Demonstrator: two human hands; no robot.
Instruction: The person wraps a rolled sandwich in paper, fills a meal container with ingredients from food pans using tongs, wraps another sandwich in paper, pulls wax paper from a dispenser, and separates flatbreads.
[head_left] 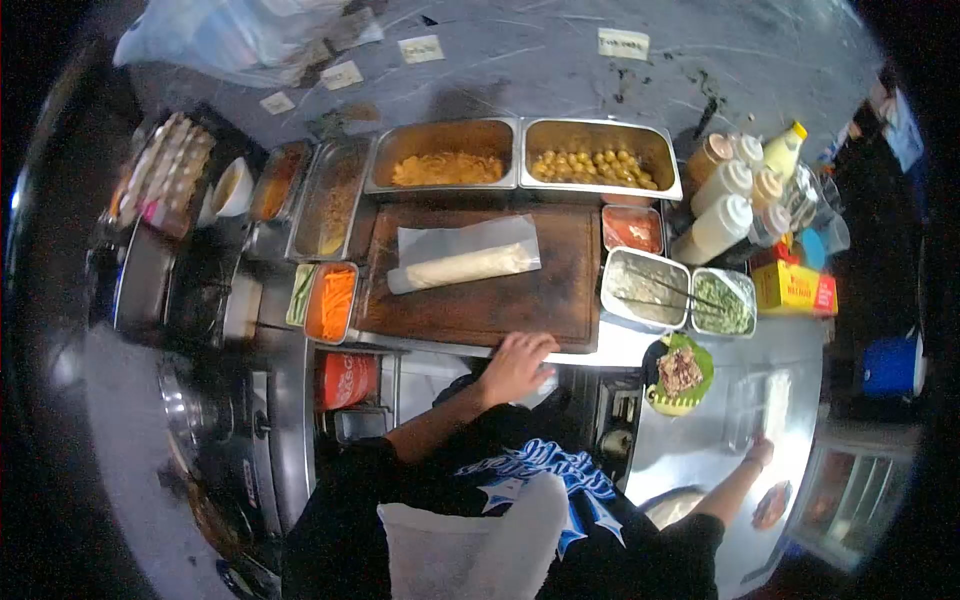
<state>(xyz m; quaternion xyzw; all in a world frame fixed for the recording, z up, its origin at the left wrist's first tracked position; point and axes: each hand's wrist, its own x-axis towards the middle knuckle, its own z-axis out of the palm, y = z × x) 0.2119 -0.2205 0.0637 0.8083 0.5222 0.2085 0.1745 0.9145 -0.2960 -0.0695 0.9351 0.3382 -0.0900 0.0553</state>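
On the brown cutting board (480, 310) a pale wrapped roll (465, 268) lies across a sheet of translucent paper (440, 240). My left hand (518, 366) rests at the board's front edge, fingers apart, holding nothing. Stretched out to the steel counter at the right, my right hand (762, 452) is at the near end of a long white item (777, 400), beside a clear plastic container (743, 410). Glare and small size hide whether its fingers grip either one.
Steel pans of orange shredded filling (450, 170) and small round yellowish pieces (600, 168) stand behind the board. Carrot strips (337, 303) sit left; a white tub (645, 290) and chopped greens (722, 303) right. Squeeze bottles (715, 225) and a leaf-lined dish (680, 375) stand further right.
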